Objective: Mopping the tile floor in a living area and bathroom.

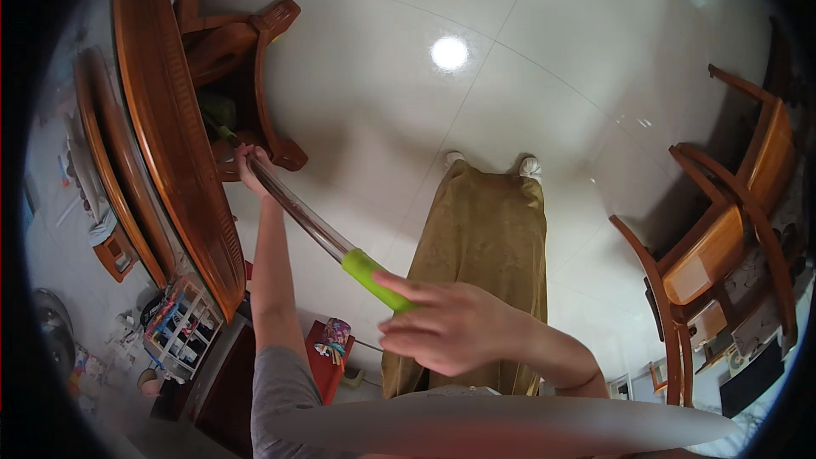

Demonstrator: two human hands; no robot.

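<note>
Pale, glossy floor tiles (578,42) spread out below you, with brown wooden chairs (705,242) over to your right and a long, reddish-brown wooden table with a carved edge (161,119) to your left. Just beside that table stands a reddish-brown wooden frame with curved legs (225,51), and your long-handled tool with a shiny tube (297,211) slants across your front toward it. Your left hand (255,168) is wrapped around the tube far down, near the frame's foot; your right hand (459,327) is clasped at the near end, on the lime-green plastic grip (370,276), its fingers hiding the grip's tip. Past your left hand, a dull green shape (217,110) sits in the shade among the legs; it lines up with the tube and may be the tool's head, but it is too dark to be sure. You seem to be at the reaching step, working the far end into that shaded space. From here, the next move appears to call for the left hand as a loose guide and the right hand as the driver, the tube held low and steady so that it slides between the legs without knocking the wood.
</note>
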